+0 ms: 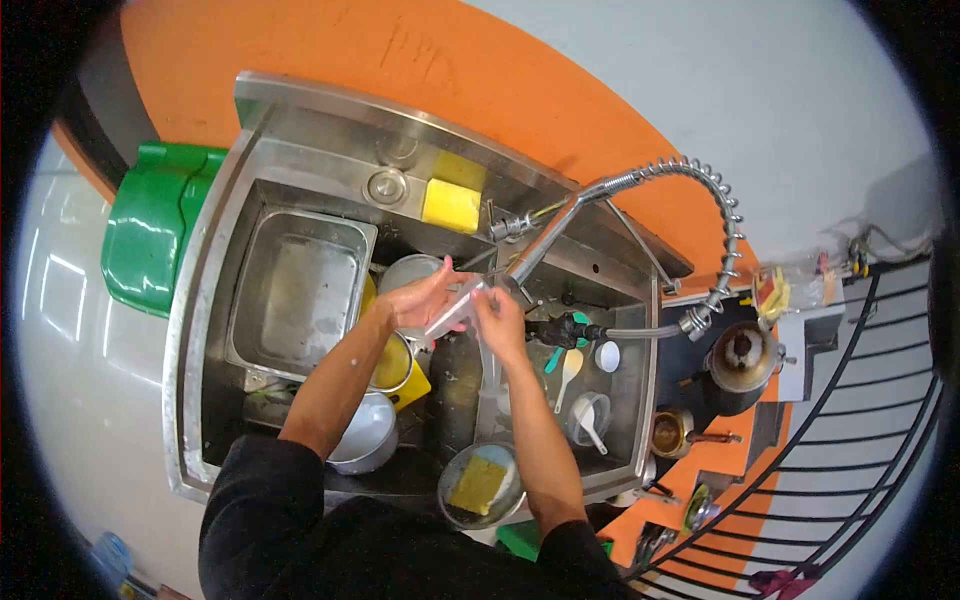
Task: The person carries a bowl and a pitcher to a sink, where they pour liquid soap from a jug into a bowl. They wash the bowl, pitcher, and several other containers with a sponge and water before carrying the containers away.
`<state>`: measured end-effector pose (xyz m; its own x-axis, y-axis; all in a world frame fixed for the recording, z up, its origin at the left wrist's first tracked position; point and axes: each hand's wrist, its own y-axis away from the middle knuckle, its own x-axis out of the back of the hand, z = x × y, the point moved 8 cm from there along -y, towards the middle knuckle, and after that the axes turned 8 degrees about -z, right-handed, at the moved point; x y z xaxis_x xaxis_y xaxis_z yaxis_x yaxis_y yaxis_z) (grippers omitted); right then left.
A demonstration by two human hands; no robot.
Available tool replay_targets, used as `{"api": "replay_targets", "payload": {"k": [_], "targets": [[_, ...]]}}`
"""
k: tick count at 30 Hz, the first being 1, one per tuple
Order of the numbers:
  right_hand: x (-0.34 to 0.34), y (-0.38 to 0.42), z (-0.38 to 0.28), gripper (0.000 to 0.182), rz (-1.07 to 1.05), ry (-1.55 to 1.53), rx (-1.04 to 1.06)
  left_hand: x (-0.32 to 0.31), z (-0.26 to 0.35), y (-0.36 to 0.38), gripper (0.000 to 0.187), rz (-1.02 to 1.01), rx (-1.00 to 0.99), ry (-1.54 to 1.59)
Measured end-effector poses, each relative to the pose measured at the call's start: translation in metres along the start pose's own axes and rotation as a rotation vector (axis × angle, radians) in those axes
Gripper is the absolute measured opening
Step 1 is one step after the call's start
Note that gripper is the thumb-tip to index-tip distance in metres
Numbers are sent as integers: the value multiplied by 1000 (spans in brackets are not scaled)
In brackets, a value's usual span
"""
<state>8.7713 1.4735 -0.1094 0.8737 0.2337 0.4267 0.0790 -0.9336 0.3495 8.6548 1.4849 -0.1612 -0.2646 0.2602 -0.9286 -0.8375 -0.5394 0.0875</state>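
My left hand (418,298) is over the middle of the sink, palm turned up and fingers stretched apart. Against those fingers lies a clear, whitish plastic piece (455,309); its exact kind is hard to make out. My right hand (502,322) pinches its other end, just below the base of the spring-neck faucet (545,238). Beneath my left forearm are a yellow-toned round pot (393,362) and a grey-white bowl (366,437). A round metal pan (455,512) with a yellow-green sponge (479,485) stands at the sink's near edge.
A rectangular steel pan (298,295) fills the left basin. On the back ledge sit a yellow sponge (451,205) and a drain strainer (385,187). The right basin holds a spoon (568,378), a clear tub (588,418) and a white cup (607,356). Pots (742,360) stand beyond it.
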Motion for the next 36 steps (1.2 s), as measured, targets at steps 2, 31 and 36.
{"api": "replay_targets", "payload": {"k": [2,31,36], "targets": [[-6,-31,-2,38,52,50,3,-5,19,8,70,-1,-46,-426],[8,-25,-37,16,314,553,350,115,-3,83,46,888,-675,-966],[20,-27,-38,25,375,485,315,109,-14,90,44,873,-622,-865]]}}
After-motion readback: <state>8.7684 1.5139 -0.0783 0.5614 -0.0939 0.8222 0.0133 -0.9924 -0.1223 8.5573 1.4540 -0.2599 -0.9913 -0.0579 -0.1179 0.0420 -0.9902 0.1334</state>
